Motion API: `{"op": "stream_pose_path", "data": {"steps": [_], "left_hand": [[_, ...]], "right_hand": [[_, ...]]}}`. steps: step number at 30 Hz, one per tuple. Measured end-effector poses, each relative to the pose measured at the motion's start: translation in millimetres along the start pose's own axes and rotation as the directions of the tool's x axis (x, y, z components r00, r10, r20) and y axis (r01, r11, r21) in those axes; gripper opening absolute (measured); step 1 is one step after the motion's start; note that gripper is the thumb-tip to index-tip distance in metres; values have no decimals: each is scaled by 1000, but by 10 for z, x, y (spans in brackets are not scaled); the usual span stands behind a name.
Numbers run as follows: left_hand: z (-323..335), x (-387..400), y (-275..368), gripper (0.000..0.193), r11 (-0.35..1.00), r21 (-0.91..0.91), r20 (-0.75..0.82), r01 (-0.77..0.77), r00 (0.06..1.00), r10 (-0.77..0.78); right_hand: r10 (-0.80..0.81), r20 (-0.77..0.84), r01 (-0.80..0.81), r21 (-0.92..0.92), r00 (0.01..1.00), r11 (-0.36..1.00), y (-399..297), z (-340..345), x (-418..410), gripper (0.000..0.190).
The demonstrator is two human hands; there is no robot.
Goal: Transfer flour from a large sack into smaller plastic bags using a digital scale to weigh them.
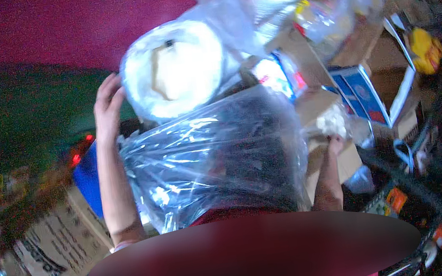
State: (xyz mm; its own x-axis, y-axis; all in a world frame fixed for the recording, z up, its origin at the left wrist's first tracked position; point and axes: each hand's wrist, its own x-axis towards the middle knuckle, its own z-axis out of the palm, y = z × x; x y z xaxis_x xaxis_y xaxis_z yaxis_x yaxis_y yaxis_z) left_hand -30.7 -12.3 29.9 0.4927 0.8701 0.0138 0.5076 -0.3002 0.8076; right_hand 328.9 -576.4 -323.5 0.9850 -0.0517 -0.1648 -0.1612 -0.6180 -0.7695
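Observation:
A large white, round thing [136,82], which looks like the end of a roll, stands before me, its middle washed out by glare. My left hand [107,104] is at its left edge with fingers bent; whether they press on it is unclear. Clear, wrinkled plastic sheeting [206,156] spreads between my forearms, close to my body. On the right, my blurred right hand [335,144] reaches to a cluster of small white items [331,119] by an open cardboard box [317,104]. Its fingers are too indistinct to show a grip.
Translucent plastic bags [225,11] lie beyond the roll-like thing. To the right are a blue-and-white open carton [362,94] and a yellow packet [427,50]. A printed cardboard box [55,247] sits low on the left, near a blue panel [88,178].

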Motion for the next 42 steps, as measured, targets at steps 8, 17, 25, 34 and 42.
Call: {"op": "stream_pose_path", "data": {"steps": [8, 17, 25, 34, 42], "left_hand": [[-84, 291, -323, 33, 990, 110, -44, 93, 995, -88], [120, 238, -1016, 34, 893, 406, 113, 194, 959, -260], [469, 191, -1467, 40, 839, 438, 201, 323, 874, -442], [513, 408, -1463, 50, 679, 619, 105, 395, 816, -569], [182, 438, -1712, 41, 801, 314, 41, 510, 836, -548]], "right_hand": [[-290, 5, 282, 222, 957, 933, -2161, -323, -532, 29], [-748, 664, 803, 446, -1, 394, -4994, 1420, -1864, 23], [-280, 832, 754, 225, -478, -617, -4495, 4278, -2246, 30], [165, 971, 597, 235, -171, -767, -4713, 4136, -2254, 44], [0, 999, 916, -34, 37, -399, -4772, 3800, -2200, 60]]}}
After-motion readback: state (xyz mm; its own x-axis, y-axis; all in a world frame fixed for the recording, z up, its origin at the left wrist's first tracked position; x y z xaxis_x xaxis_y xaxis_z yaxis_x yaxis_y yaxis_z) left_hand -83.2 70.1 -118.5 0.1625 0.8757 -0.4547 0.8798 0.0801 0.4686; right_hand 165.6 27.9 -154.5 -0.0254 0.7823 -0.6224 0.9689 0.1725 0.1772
